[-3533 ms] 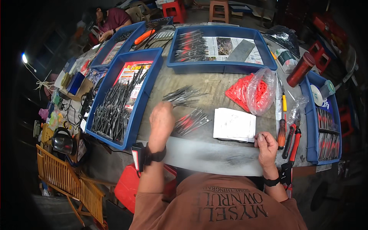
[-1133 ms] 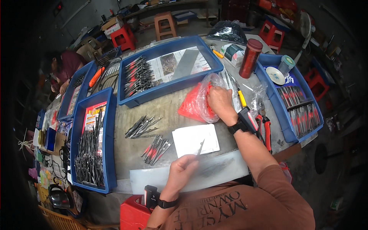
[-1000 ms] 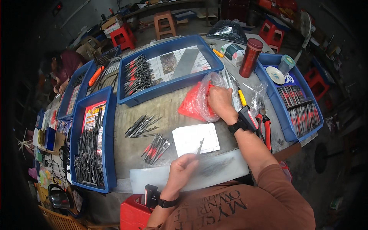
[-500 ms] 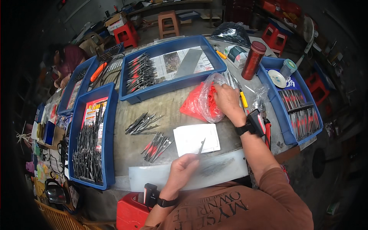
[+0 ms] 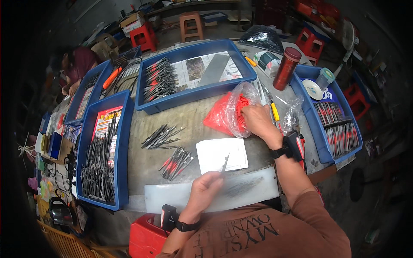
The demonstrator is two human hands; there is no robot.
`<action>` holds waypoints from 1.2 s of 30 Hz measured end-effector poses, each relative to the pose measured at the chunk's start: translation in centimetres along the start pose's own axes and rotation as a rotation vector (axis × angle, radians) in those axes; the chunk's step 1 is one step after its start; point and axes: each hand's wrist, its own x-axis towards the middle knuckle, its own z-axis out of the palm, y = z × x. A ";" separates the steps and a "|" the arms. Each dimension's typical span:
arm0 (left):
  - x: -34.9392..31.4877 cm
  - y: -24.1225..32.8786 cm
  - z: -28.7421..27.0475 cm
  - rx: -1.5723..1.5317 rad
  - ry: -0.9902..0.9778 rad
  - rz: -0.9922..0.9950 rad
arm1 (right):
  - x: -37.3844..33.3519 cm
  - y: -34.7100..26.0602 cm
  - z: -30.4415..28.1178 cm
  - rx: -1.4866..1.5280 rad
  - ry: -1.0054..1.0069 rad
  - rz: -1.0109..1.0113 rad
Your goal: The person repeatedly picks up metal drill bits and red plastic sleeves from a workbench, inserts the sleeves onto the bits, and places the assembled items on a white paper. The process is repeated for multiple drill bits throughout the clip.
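In the head view, with twelve o'clock pointing away from the wearer, two bare hands work over a grey table. The left hand point(image 5: 206, 189), nearest the body, has its thumb and fingers pinched around a slim dark metal piece point(image 5: 226, 162). That piece is tilted, its long axis running between twelve and one o'clock, so its free tip points roughly toward a clear plastic bag point(image 5: 232, 112) farther out. Behind the tip, as the camera sees it, lies a white paper stack point(image 5: 206, 157); whether the two touch cannot be told. The bag rests on its side, bulging toward nine o'clock, its loose mouth facing the right hand point(image 5: 261, 123). The right hand is much the nearer one: the red pieces point(image 5: 238, 107) in the bag sit just beside its fingers, between nine and ten o'clock from its palm. Its fingers curl in at the mouth; their tips are hidden, so whether they grasp anything cannot be told. From the left hand, the right hand stands at about one o'clock. Also from the left hand, a pile of dark pieces point(image 5: 161, 136) lies toward eleven, and a nearer pile of red-marked pieces point(image 5: 177, 163) between ten and eleven.
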 end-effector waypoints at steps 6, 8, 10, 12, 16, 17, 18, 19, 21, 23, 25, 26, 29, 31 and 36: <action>0.2 0.3 -0.2 -0.169 0.011 -0.042 | -1.8 -0.1 -3.0 0.493 0.288 -0.030; 0.3 0.5 -0.1 -0.192 0.027 -0.031 | -2.9 -0.6 -4.1 0.768 0.116 0.084; 0.5 0.7 0.0 -0.213 0.060 -0.016 | -4.3 -1.4 -5.0 1.006 0.002 0.114; 0.8 1.0 0.2 -0.173 0.075 0.037 | -5.5 -2.4 -5.6 1.212 -0.061 0.066; 1.5 1.8 0.5 -0.151 0.084 0.122 | -7.7 -4.0 -6.2 1.460 -0.216 0.021; 1.6 2.0 0.6 -0.176 0.075 0.149 | -8.0 -4.3 -6.3 1.391 -0.231 0.016; 1.6 2.2 0.7 -0.184 0.070 0.145 | -8.3 -4.5 -6.3 1.356 -0.261 -0.002; 1.7 2.3 0.8 -0.166 0.065 0.136 | -8.5 -4.6 -6.4 1.321 -0.291 -0.019; 1.7 2.6 1.1 -0.176 0.023 0.167 | -8.8 -4.9 -6.3 1.271 -0.311 -0.054; 1.8 2.7 1.2 -0.187 -0.007 0.143 | -9.1 -5.2 -6.2 1.260 -0.308 -0.121; 1.8 2.7 1.3 -0.185 -0.043 0.146 | -9.3 -5.4 -5.9 1.248 -0.327 -0.146; 1.9 2.7 1.4 -0.203 -0.065 0.118 | -9.4 -5.6 -5.8 1.280 -0.329 -0.142; 1.8 2.6 1.6 -0.238 -0.087 0.086 | -10.0 -6.4 -4.9 1.393 -0.257 -0.049; 1.6 2.4 1.8 -0.224 -0.023 0.081 | -10.3 -7.0 -4.1 1.489 -0.226 0.052; 1.4 1.6 2.1 -0.219 0.036 0.124 | -11.1 -8.0 -2.9 1.618 -0.210 0.177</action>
